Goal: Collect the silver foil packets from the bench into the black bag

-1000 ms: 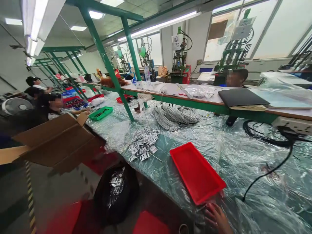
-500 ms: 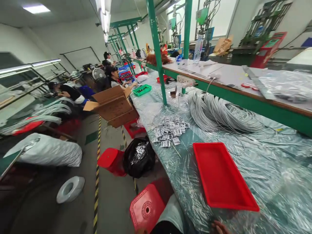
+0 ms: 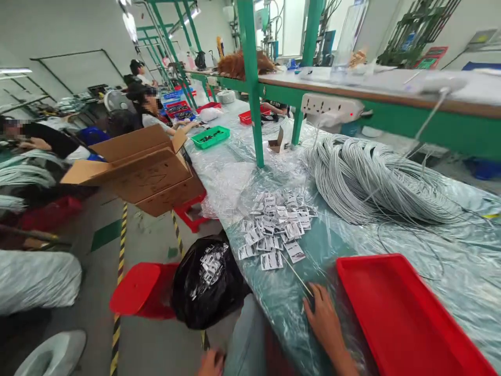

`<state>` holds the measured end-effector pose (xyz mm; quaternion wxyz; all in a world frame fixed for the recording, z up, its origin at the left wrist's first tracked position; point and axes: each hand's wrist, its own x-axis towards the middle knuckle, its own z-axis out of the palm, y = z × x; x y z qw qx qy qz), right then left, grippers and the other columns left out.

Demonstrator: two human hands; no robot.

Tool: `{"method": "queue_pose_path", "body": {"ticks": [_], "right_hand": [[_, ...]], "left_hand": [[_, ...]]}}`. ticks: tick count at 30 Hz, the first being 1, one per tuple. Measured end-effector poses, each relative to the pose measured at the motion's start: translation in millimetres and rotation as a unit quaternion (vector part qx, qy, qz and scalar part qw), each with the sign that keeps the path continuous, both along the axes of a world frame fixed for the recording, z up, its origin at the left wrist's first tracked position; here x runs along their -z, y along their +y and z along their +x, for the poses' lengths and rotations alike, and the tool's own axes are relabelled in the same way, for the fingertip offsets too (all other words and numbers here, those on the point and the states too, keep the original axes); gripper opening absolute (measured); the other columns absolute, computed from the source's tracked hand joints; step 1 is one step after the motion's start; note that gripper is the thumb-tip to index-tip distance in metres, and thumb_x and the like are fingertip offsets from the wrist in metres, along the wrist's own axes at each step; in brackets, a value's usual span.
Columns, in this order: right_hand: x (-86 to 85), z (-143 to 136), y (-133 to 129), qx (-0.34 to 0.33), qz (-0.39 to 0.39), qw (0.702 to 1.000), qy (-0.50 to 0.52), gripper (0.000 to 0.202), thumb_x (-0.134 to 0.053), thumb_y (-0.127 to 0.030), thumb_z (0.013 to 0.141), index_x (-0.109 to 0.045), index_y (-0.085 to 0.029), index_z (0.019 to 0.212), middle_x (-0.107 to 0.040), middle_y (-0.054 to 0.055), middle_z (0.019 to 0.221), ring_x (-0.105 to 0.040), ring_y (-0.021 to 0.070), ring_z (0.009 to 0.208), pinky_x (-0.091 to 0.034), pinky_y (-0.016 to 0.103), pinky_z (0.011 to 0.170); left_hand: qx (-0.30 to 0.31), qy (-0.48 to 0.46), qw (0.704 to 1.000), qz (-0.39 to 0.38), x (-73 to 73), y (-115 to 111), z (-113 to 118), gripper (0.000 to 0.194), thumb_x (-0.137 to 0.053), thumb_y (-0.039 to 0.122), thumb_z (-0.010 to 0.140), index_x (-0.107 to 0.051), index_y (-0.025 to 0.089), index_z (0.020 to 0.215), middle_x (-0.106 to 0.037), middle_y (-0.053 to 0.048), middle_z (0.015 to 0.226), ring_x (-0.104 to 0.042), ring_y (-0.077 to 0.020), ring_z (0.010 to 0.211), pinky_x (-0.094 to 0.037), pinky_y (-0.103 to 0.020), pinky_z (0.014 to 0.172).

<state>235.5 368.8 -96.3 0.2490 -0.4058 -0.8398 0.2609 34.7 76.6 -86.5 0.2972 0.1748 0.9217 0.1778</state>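
Resting over the plastic-covered table (image 3: pixel 326 241), the right hand (image 3: pixel 325 319) has its fingers a little bent and partly spread at the near end of the thin stick (image 3: pixel 298 278), though it cannot be told whether they grip it. This stick extends from the pile of small packets (image 3: pixel 276 227) toward the hand, and the red tray (image 3: pixel 417 318) lies just beside. The left hand (image 3: pixel 212 361) is low near the knee (image 3: pixel 247 326), its fingers curled, their grip unclear.
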Motion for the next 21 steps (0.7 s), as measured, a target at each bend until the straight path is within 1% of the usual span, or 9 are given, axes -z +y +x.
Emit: {"method": "queue_pose_path", "body": {"ticks": [2, 3, 5, 7, 9, 10, 13, 17, 21], "right_hand": [[12.8, -25.5, 21.1, -0.019, 0.093, 0.994, -0.056, 0.031, -0.043, -0.027, 0.090, -0.063, -0.017, 0.111, -0.067, 0.016, 0.108, -0.064, 0.0310, 0.100, -0.054, 0.046, 0.086], [20.2, -28.2, 27.7, -0.036, 0.130, 0.988, -0.078, 0.028, -0.041, -0.023, 0.091, -0.064, -0.019, 0.106, -0.068, 0.013, 0.100, -0.065, 0.0285, 0.092, -0.054, 0.043, 0.081], [35.2, -14.9, 33.4, -0.055, 0.208, 0.973, -0.087, 0.024, -0.041, -0.020, 0.091, -0.063, -0.022, 0.102, -0.068, 0.009, 0.094, -0.065, 0.0240, 0.085, -0.052, 0.037, 0.079], [47.6, 13.9, 30.8, -0.025, 0.274, 0.958, -0.078, 0.019, -0.044, -0.025, 0.091, -0.061, -0.022, 0.101, -0.065, 0.009, 0.092, -0.064, 0.0244, 0.087, -0.051, 0.037, 0.080], [54.2, 42.7, 24.4, 0.022, 0.312, 0.946, -0.087, 0.019, -0.043, -0.030, 0.092, -0.059, -0.022, 0.097, -0.063, 0.009, 0.088, -0.062, 0.0239, 0.079, -0.049, 0.037, 0.075], [55.1, 53.1, 21.4, 0.053, 0.323, 0.940, -0.100, 0.020, -0.041, -0.031, 0.092, -0.058, -0.021, 0.095, -0.063, 0.009, 0.086, -0.061, 0.0244, 0.077, -0.049, 0.038, 0.073], [52.8, 62.7, 18.3, 0.117, 0.318, 0.936, -0.096, 0.021, -0.040, -0.032, 0.091, -0.058, -0.021, 0.091, -0.062, 0.009, 0.083, -0.061, 0.0239, 0.074, -0.048, 0.037, 0.072], [50.2, 51.3, 23.8, 0.124, 0.279, 0.947, -0.101, 0.023, -0.041, -0.033, 0.088, -0.060, -0.020, 0.091, -0.064, 0.009, 0.085, -0.063, 0.0241, 0.081, -0.049, 0.036, 0.077], [47.8, 46.8, 25.9, 0.152, 0.254, 0.950, -0.100, 0.026, -0.042, -0.034, 0.086, -0.062, -0.019, 0.092, -0.065, 0.011, 0.088, -0.063, 0.0241, 0.085, -0.050, 0.037, 0.082]], "left_hand": [[0.026, 0.096, 0.992, 0.074, 2.9, 47.3, -43.8, 0.041, -0.056, 0.059, 0.074, -0.071, 0.027, 0.096, -0.069, -0.009, 0.106, -0.062, -0.0354, 0.115, -0.049, -0.049, 0.099], [0.043, 0.179, 0.974, 0.132, 0.5, 76.2, -61.0, 0.052, -0.053, 0.060, 0.079, -0.068, 0.023, 0.112, -0.061, -0.014, 0.125, -0.053, -0.0352, 0.127, -0.043, -0.050, 0.106], [0.144, 0.289, 0.921, 0.218, -9.1, 139.0, -84.8, 0.077, -0.059, 0.068, 0.077, -0.053, 0.021, 0.138, -0.035, -0.018, 0.152, -0.032, -0.0379, 0.143, -0.031, -0.054, 0.114], [0.271, 0.323, 0.873, 0.246, -19.1, 198.8, -96.4, 0.099, -0.068, 0.076, 0.064, -0.044, 0.026, 0.146, -0.019, -0.016, 0.160, -0.016, -0.0439, 0.148, -0.019, -0.062, 0.117], [0.370, 0.296, 0.856, 0.209, -23.9, 244.8, -100.5, 0.107, -0.074, 0.077, 0.056, -0.040, 0.033, 0.148, -0.017, -0.015, 0.161, -0.013, -0.0492, 0.147, -0.015, -0.071, 0.113], [0.398, 0.279, 0.852, 0.192, -23.7, 260.6, -101.4, 0.105, -0.074, 0.076, 0.058, -0.040, 0.034, 0.147, -0.021, -0.014, 0.161, -0.015, -0.0494, 0.146, -0.015, -0.072, 0.112], [0.436, 0.278, 0.834, 0.194, -16.8, 280.0, -104.3, 0.084, -0.069, 0.067, 0.071, -0.046, 0.032, 0.144, -0.035, -0.013, 0.155, -0.021, -0.0450, 0.145, -0.020, -0.069, 0.112], [0.433, 0.296, 0.815, 0.248, -9.8, 273.1, -113.9, 0.045, -0.063, 0.039, 0.085, -0.061, 0.024, 0.126, -0.057, -0.010, 0.137, -0.042, -0.0316, 0.134, -0.035, -0.051, 0.111], [0.448, 0.291, 0.797, 0.281, -11.7, 268.2, -122.3, 0.037, -0.056, 0.032, 0.089, -0.063, 0.020, 0.123, -0.059, -0.011, 0.131, -0.048, -0.0261, 0.128, -0.039, -0.043, 0.108]]}}
